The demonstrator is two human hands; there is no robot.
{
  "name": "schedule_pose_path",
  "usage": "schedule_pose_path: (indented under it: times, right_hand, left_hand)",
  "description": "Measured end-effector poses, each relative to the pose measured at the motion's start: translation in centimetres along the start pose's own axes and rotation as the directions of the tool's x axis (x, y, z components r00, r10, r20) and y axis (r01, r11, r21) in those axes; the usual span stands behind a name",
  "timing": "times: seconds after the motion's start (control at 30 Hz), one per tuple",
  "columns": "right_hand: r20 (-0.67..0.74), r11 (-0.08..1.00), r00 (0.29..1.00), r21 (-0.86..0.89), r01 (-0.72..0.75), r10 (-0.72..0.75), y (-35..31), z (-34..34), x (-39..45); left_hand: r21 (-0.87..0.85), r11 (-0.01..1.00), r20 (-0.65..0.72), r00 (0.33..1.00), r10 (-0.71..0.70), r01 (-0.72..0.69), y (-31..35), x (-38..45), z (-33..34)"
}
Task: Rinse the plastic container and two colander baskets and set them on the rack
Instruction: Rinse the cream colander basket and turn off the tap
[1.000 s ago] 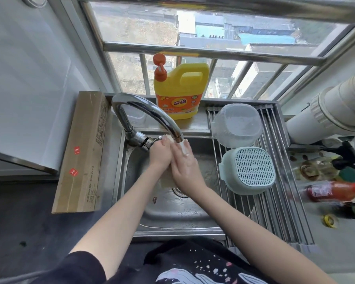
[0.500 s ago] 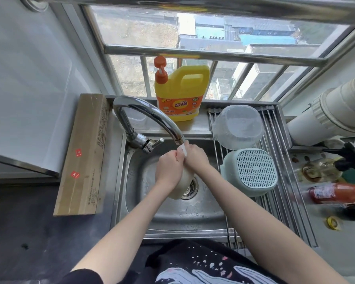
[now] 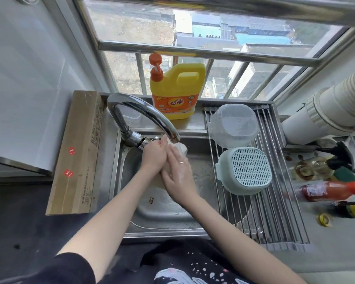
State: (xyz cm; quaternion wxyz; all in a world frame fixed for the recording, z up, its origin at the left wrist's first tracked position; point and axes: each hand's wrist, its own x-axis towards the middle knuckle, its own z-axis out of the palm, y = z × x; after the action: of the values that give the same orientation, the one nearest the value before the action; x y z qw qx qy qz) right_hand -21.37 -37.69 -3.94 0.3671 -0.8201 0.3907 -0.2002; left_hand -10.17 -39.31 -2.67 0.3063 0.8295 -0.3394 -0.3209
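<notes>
A: Nearest first. Position of hands?

B: Over the stainless steel sink basin [image 3: 168,214], pressed together under the curved chrome faucet [image 3: 143,111]. Right hand [image 3: 176,173] laid with straight fingers against the left hand [image 3: 154,156]. Left fingers curled; something pale and wet at the fingertips below the spout, but cannot tell what, nor whether gripped.

A: Location of task items?

B: To the right of the hands, on the steel-bar roll-up rack [image 3: 264,212] across the sink's right edge. Mint-green square plastic colander basket [image 3: 245,171] upside down, nearer. Clear rounded plastic container [image 3: 234,128] upside down, just behind it, rims apparently touching. Second basket not identifiable, possibly nested beneath the green one.

A: Deciding relation for any next reach?

B: Rack runs near to far, items stacked along that axis. Right hand closer, so probably the reaching side.
</notes>
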Motion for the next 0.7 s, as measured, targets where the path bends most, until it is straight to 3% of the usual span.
schedule_pose_path:
  times: [0.07, 0.17, 0.27, 0.37, 0.43, 0.53, 0.63, 0.7]
  right_hand:
    - [0.042, 0.995, 0.994, -0.017, -0.096, 0.096, 1.0, -0.3, -0.1]
    - [0.034, 0.928, 0.945, 0.180, -0.325, 0.324, 2.9, -1.8, 1.6]
    - [0.167, 0.833, 0.879, 0.282, -0.476, 0.446, 4.0, -4.0, 2.9]
    - [0.283, 0.754, 0.815, 0.313, -0.578, 0.506, 4.1, -5.0, 2.6]
    - [0.352, 0.567, 0.689, 0.394, -0.723, 0.634, 4.3, -4.9, 2.0]
    - [0.471, 0.152, 0.435, 0.525, -0.837, 0.768, 4.6, -4.5, 1.1]
    - [0.598, -0.108, 0.281, 0.531, -0.841, 0.751, 4.5, -4.1, 1.0]
    - [0.673, -0.196, 0.259, 0.521, -0.831, 0.693, 4.1, -4.1, 1.1]
  left_hand:
    - [-0.020, 1.000, 0.036, 0.999, 0.022, -0.022, -0.4, -0.3, -0.4]
    - [-0.179, 0.983, 0.120, 0.993, -0.020, 0.042, -1.5, -1.3, -0.3]
    - [-0.455, 0.872, 0.259, 0.964, -0.063, 0.179, -1.5, -2.4, -0.4]
    - [-0.572, 0.746, 0.423, 0.902, -0.087, 0.341, -1.3, -2.0, -0.8]
    - [-0.633, 0.612, 0.570, 0.820, -0.047, 0.475, -1.1, -1.5, -1.6]
    - [-0.694, 0.441, 0.630, 0.777, -0.010, 0.569, -1.0, -0.7, -2.9]
    - [-0.625, 0.544, 0.676, 0.736, 0.019, 0.560, -0.6, -0.7, -3.3]
    - [-0.531, 0.645, 0.716, 0.698, -0.004, 0.549, -0.8, -0.9, -3.1]
